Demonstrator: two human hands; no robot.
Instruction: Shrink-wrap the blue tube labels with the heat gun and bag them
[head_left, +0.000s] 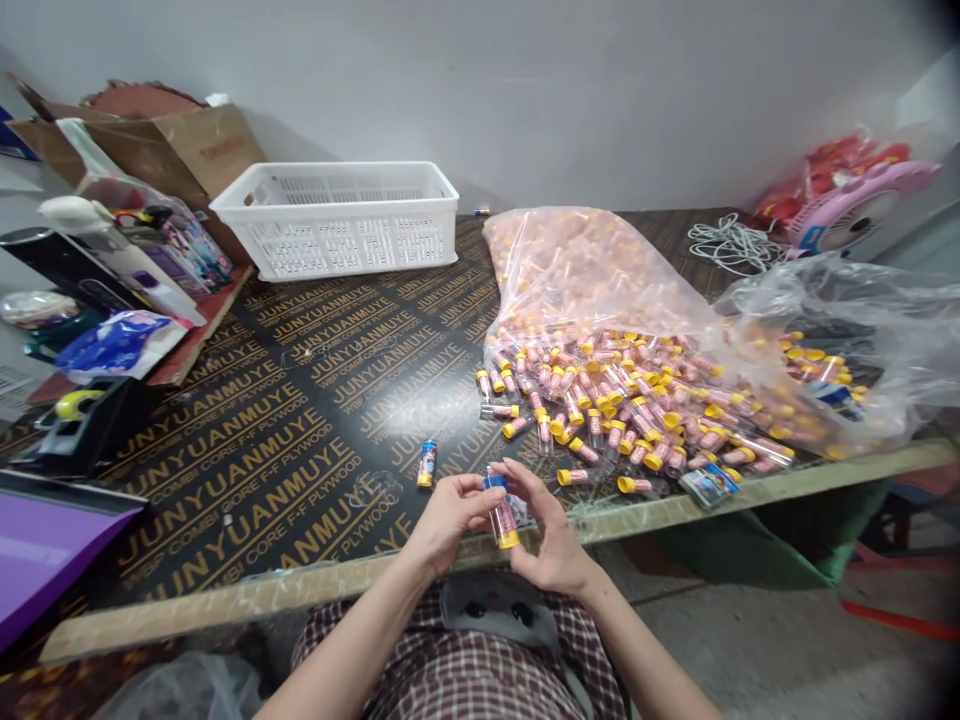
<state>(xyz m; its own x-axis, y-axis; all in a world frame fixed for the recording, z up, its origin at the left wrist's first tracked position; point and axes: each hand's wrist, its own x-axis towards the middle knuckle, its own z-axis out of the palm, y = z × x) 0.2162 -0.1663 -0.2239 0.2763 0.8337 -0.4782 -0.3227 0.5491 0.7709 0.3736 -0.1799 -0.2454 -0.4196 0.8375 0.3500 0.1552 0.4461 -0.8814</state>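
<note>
Near the front edge of the table, my left hand (448,515) pinches a small clear tube (502,522) with a yellow cap at its lower end. Blue shows at the tube's upper end, and pink print is visible through it. My right hand (553,535) curves around the same tube, index finger at the top and thumb by the cap. Left of my hands stands one tube wrapped in a blue printed label (427,463). To the right spreads a heap of yellow-capped clear tubes (592,405). A small stack of printed labels (709,486) lies by the edge.
A large translucent bag (577,250) of tubes lies behind the heap, with another plastic bag (885,310) at right. A white basket (345,240) stands against the wall. At left are a tape dispenser (79,415) and a purple box (56,550). A pink fan (855,215) and white cable (731,243) sit back right.
</note>
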